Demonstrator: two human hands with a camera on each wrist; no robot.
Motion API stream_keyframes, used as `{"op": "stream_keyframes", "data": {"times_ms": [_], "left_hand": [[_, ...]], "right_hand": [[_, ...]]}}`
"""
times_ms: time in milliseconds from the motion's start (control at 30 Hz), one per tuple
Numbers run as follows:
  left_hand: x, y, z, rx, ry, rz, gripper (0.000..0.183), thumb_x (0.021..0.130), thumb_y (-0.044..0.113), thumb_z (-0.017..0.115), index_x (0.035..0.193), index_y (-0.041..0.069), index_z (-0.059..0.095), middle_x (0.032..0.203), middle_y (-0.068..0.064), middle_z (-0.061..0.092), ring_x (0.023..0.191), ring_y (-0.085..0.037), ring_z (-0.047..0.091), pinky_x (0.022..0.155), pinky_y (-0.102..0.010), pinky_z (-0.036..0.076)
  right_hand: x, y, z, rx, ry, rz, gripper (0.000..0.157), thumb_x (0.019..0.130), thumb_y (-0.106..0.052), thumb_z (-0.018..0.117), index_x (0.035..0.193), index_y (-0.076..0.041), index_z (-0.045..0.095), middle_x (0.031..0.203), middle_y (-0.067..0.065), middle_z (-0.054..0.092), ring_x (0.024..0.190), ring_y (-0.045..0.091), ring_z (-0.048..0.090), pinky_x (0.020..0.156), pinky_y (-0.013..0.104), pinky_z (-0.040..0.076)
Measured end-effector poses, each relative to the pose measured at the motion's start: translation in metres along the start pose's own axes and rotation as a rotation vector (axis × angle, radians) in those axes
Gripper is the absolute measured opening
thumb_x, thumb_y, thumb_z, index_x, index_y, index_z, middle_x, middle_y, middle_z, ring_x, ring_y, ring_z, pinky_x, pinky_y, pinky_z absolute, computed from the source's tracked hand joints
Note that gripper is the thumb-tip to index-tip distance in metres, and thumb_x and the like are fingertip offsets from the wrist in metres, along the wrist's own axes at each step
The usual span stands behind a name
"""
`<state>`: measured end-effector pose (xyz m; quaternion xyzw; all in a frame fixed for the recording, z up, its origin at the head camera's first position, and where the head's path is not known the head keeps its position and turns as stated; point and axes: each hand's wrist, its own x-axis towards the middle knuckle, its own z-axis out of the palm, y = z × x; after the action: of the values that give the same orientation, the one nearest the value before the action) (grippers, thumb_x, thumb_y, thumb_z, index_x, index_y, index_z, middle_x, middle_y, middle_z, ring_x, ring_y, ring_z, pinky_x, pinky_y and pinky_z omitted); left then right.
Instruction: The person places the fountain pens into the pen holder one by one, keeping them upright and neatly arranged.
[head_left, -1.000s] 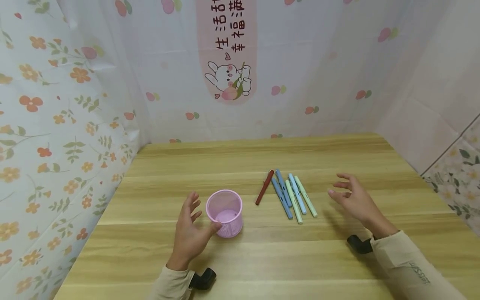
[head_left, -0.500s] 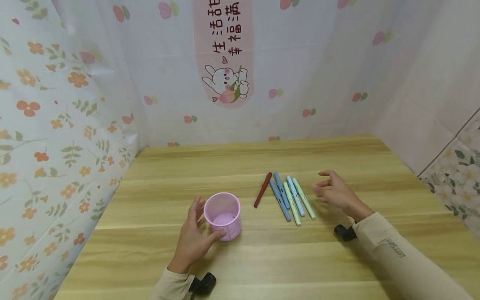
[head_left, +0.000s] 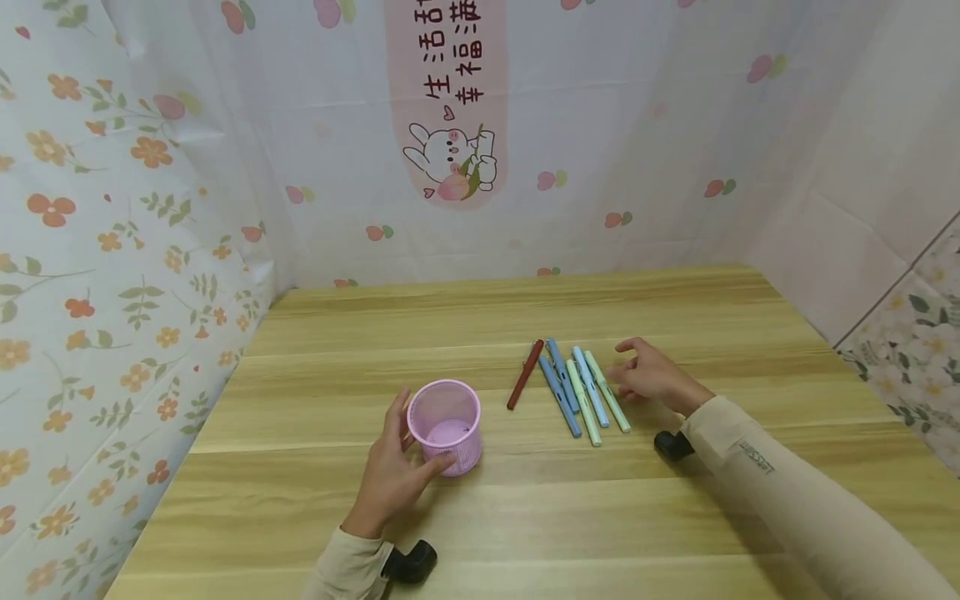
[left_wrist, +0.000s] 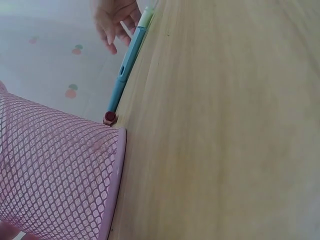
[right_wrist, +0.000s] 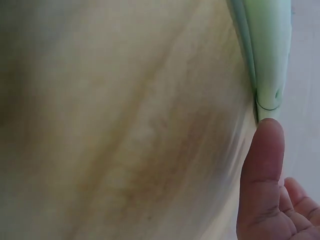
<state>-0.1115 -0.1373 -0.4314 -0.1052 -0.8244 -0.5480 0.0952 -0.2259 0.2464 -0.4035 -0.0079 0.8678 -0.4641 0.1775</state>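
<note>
My left hand (head_left: 393,479) holds a pink mesh pen cup (head_left: 463,452), thumb across its near side and fingers along its left. The cup stands upright on the table, and in the left wrist view its mesh wall (left_wrist: 55,170) fills the lower left. Just right of the pens, my right hand (head_left: 651,377) has loosely bent fingers and nothing in its grasp. The nearest is a light green pen (head_left: 609,396); in the right wrist view my thumb (right_wrist: 262,175) comes right up to that pen's end.
A dark red pen (head_left: 525,377) lies between the cup and the other pens. Beside it are two blue pens, another light green pen (head_left: 583,404) and a pale blue pen (head_left: 591,387). Patterned cloth (head_left: 330,150) hangs behind the wooden table (head_left: 360,333).
My right hand has moved left, up to the light green pen. The left hand has closed in around the pen cup. The pens and cup have stayed in place.
</note>
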Motion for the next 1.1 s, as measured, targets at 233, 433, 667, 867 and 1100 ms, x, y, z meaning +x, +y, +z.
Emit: {"op": "stream_keyframes", "data": {"times_ms": [233, 433, 667, 867, 1100], "left_hand": [[0.0, -0.001, -0.001, -0.016, 0.003, 0.017, 0.096, 0.071, 0.009, 0.086, 0.146, -0.002, 0.028, 0.131, -0.032, 0.052, 0.114, -0.044, 0.056, 0.096, -0.046, 0.046], [0.001, -0.001, -0.001, -0.031, -0.002, 0.022, 0.093, 0.071, 0.009, 0.086, 0.145, -0.004, 0.03, 0.129, -0.031, 0.053, 0.112, -0.043, 0.058, 0.094, -0.044, 0.048], [-0.003, -0.003, -0.002, 0.02, -0.005, 0.039, 0.094, 0.071, 0.013, 0.086, 0.144, -0.004, 0.03, 0.128, -0.03, 0.053, 0.111, -0.043, 0.058, 0.093, -0.046, 0.048], [-0.011, -0.005, -0.002, 0.104, -0.009, 0.058, 0.099, 0.065, 0.016, 0.09, 0.144, -0.003, 0.033, 0.127, -0.028, 0.054, 0.111, -0.042, 0.059, 0.092, -0.045, 0.049], [0.0, -0.004, 0.001, 0.087, 0.013, 0.085, 0.092, 0.067, 0.012, 0.088, 0.143, 0.001, 0.036, 0.126, -0.027, 0.055, 0.109, -0.042, 0.06, 0.091, -0.045, 0.049]], "right_hand": [[0.01, -0.007, 0.003, -0.035, -0.053, 0.004, 0.065, 0.096, -0.018, 0.059, 0.142, 0.009, 0.022, 0.103, 0.021, 0.054, 0.077, 0.021, 0.06, 0.07, 0.033, 0.054], [0.015, -0.013, 0.006, -0.079, -0.072, 0.014, 0.062, 0.093, -0.012, 0.061, 0.138, 0.01, 0.025, 0.085, 0.011, 0.053, 0.069, 0.019, 0.054, 0.066, 0.032, 0.052], [0.016, -0.011, 0.013, -0.116, -0.071, -0.004, 0.059, 0.088, -0.002, 0.065, 0.134, 0.011, 0.029, 0.072, 0.005, 0.049, 0.063, 0.017, 0.05, 0.062, 0.031, 0.05], [0.015, -0.009, 0.02, -0.153, -0.092, 0.003, 0.059, 0.085, 0.002, 0.069, 0.132, 0.012, 0.034, 0.07, 0.004, 0.044, 0.065, 0.018, 0.052, 0.06, 0.031, 0.051], [0.018, -0.015, 0.012, -0.198, -0.059, -0.002, 0.054, 0.084, 0.006, 0.065, 0.13, 0.01, 0.037, 0.071, 0.004, 0.042, 0.064, 0.018, 0.047, 0.058, 0.03, 0.049]]}}
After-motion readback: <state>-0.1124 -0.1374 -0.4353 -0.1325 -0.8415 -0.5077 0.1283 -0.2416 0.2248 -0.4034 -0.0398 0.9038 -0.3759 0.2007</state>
